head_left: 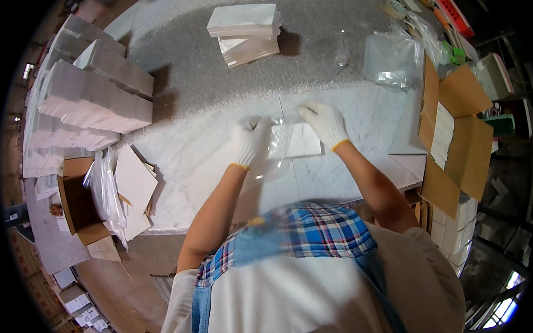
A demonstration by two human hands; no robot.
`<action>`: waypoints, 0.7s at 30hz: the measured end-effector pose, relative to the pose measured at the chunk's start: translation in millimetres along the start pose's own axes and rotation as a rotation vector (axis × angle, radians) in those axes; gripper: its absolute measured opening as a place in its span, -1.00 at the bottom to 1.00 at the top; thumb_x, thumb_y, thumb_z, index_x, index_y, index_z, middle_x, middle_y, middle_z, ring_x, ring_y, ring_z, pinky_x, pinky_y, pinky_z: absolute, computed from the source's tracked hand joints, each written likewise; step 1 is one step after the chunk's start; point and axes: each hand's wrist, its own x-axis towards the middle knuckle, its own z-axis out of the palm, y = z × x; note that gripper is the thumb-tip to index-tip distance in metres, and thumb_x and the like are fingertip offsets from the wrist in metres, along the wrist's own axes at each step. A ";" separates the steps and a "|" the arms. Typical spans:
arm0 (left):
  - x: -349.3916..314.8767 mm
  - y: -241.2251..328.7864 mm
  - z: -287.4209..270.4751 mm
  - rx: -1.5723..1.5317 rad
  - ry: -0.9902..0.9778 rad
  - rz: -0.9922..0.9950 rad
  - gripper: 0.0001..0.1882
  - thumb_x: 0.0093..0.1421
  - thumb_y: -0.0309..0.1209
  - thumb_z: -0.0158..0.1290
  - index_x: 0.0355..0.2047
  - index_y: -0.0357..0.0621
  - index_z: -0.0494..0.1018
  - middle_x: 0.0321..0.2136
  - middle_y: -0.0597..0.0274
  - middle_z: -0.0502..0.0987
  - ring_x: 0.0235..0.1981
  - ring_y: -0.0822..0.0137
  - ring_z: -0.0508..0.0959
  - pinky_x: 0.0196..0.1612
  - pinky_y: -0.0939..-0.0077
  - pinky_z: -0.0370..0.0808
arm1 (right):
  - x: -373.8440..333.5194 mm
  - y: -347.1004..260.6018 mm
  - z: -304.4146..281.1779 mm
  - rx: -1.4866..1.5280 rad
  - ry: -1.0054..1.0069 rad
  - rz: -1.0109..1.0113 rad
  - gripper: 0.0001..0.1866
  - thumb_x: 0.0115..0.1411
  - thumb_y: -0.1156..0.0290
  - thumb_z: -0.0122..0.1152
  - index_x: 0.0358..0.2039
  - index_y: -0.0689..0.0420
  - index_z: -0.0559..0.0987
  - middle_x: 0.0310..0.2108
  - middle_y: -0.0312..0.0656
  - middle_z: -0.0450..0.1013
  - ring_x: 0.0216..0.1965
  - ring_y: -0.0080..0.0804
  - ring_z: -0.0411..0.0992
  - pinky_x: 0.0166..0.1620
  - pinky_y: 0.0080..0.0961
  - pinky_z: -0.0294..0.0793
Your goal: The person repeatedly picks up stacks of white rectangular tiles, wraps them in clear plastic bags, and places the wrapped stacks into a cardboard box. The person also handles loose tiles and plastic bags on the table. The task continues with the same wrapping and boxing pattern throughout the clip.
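The left hand [251, 140], in a white knitted glove with yellow cuff, is being kept with its fingers closed at the edge of a clear plastic bag [280, 138]; the fingertips are being partly hidden by the hand itself. The right hand [326, 124], gloved in the same way, is being held with bent fingers at the upper edge of a white rectangular piece [304, 141]. Whether the bag, the piece or both are being gripped by it cannot be told. The piece is being laid flat between the hands, and its left part is being covered by the shiny bag; whether it is being enclosed by the bag is hard to make out.

Hands and piece are being supported by a marbled worktop [364, 116]. Beyond them, a small stack of white pieces [244, 21] is being seen, its lower part turned aslant. At the left, tall white stacks [94, 96] are being shown, the rear ones partly hidden by the front. An open carton [477, 153] is being seen at the right, its inside partly concealed by the flaps. Near it, crumpled clear plastic [389, 59] is being seen, its layers indistinct.
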 end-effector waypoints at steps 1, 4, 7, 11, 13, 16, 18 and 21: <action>-10.3 -6.8 -0.7 -0.010 -0.014 0.012 -0.60 0.27 -0.24 0.13 -0.60 -0.31 0.54 -0.74 0.07 0.41 -0.67 0.41 0.37 -0.52 0.30 0.35 | -14.4 -0.9 -1.0 -0.009 -0.057 0.001 -0.55 0.27 -0.04 0.18 0.02 -0.08 0.71 -0.04 -0.08 0.64 0.01 -0.04 0.59 0.07 -0.25 0.53; -30.8 -18.6 -2.2 0.031 -0.024 0.033 -0.71 0.26 -0.27 0.16 -0.44 -0.25 0.65 -0.63 0.12 0.57 -0.62 0.39 0.48 -0.48 0.36 0.43 | -39.6 -6.4 -5.4 -0.020 -0.182 -0.011 -0.53 0.27 -0.06 0.16 0.05 -0.10 0.70 -0.02 -0.08 0.64 0.01 -0.05 0.59 0.07 -0.26 0.53; -34.4 -12.2 0.1 0.022 -0.079 0.025 -0.76 0.26 -0.28 0.17 -0.30 -0.22 0.68 -0.53 0.17 0.65 -0.57 0.41 0.54 -0.42 0.43 0.50 | -43.2 -15.1 -10.5 -0.044 -0.209 -0.052 -0.53 0.26 -0.06 0.16 0.05 -0.12 0.70 -0.02 -0.09 0.64 0.00 -0.05 0.59 0.07 -0.26 0.53; 9.7 -10.5 -4.9 0.000 -0.214 -0.071 -0.76 0.25 -0.31 0.20 -0.25 -0.25 0.68 -0.48 0.20 0.66 -0.51 0.43 0.57 -0.36 0.47 0.55 | -7.9 -33.3 -9.5 -0.065 -0.135 -0.048 -0.57 0.24 -0.03 0.19 0.01 -0.12 0.72 -0.03 -0.12 0.65 0.00 -0.05 0.59 0.06 -0.26 0.53; 17.0 8.7 -4.5 -0.164 -0.200 -0.200 -0.76 0.24 -0.33 0.20 -0.31 -0.31 0.67 -0.47 0.25 0.64 -0.49 0.41 0.58 -0.38 0.44 0.53 | 12.9 -28.2 -7.3 -0.011 -0.062 -0.055 -0.58 0.23 -0.02 0.20 -0.02 -0.13 0.73 -0.03 -0.13 0.65 0.00 -0.05 0.59 0.05 -0.25 0.54; 31.0 21.3 -8.0 -0.002 -0.140 -0.209 -0.75 0.23 -0.29 0.24 -0.45 -0.26 0.64 -0.56 0.33 0.56 -0.53 0.49 0.50 -0.45 0.55 0.42 | 35.6 -16.5 -5.9 0.018 -0.002 -0.093 -0.60 0.23 -0.02 0.19 -0.05 -0.14 0.74 -0.04 -0.15 0.65 -0.02 -0.05 0.59 0.04 -0.23 0.54; 58.8 -41.2 -7.8 0.021 -0.228 -0.062 -0.63 0.20 -0.13 0.15 -0.32 -0.24 0.68 -0.40 0.05 0.67 -0.37 0.19 0.65 -0.20 0.29 0.56 | 39.4 -25.5 -2.7 -0.032 -0.010 -0.093 -0.61 0.24 -0.02 0.19 -0.06 -0.15 0.74 -0.05 -0.15 0.65 -0.03 -0.05 0.60 0.03 -0.20 0.54; 64.2 -40.5 -6.1 0.407 -0.206 0.072 -0.55 0.20 -0.05 0.11 -0.28 -0.23 0.70 -0.32 -0.11 0.69 -0.30 0.03 0.68 -0.14 0.22 0.57 | 40.6 -24.0 -5.7 -0.104 -0.001 -0.114 -0.61 0.25 -0.02 0.17 -0.05 -0.15 0.74 -0.07 -0.15 0.66 -0.03 -0.05 0.59 0.03 -0.17 0.53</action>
